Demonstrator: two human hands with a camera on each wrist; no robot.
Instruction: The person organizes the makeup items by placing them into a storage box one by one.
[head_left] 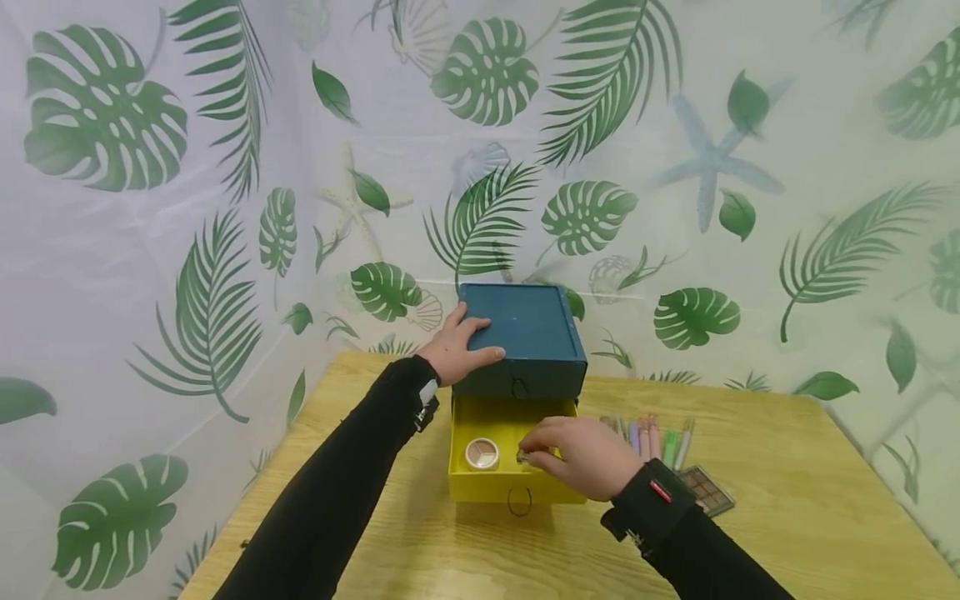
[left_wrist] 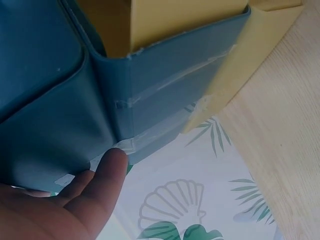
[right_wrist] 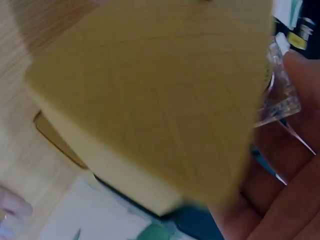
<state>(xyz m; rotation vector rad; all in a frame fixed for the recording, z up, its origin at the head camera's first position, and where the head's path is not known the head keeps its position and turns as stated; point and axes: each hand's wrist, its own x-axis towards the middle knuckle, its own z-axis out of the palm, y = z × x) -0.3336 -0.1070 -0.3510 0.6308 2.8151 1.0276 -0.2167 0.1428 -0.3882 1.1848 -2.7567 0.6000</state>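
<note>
Clear plastic case (right_wrist: 282, 102) pinched at the right side of a pulled-out yellow drawer (head_left: 517, 490)

Small and see-through, the case sits between the thumb and curled fingers of the right hand (head_left: 581, 454), which comes in from the drawer's right. Fingers cover most of it, so its long axis cannot be told, nor whether it touches the drawer floor. Just to its left, inside the drawer, lies a round palette (head_left: 482, 454) with three pale-to-brown sections.

Farther from the case, the left hand (head_left: 461, 346) rests on the left edge of the blue drawer unit (head_left: 517, 321) above, fingers spread and grasping nothing that can be seen. Ring pulls hang on the blue and yellow fronts.

Right of the drawer, on the wooden table (head_left: 787, 500), lie several pens (head_left: 654, 437) and a rectangular palette (head_left: 705, 490) of brownish squares. Behind hangs a leaf-and-starfish-print sheet (head_left: 600, 217).

A red tag (head_left: 661, 492) marks the right cuff; any lettering is too small to read. No brand is legible.
</note>
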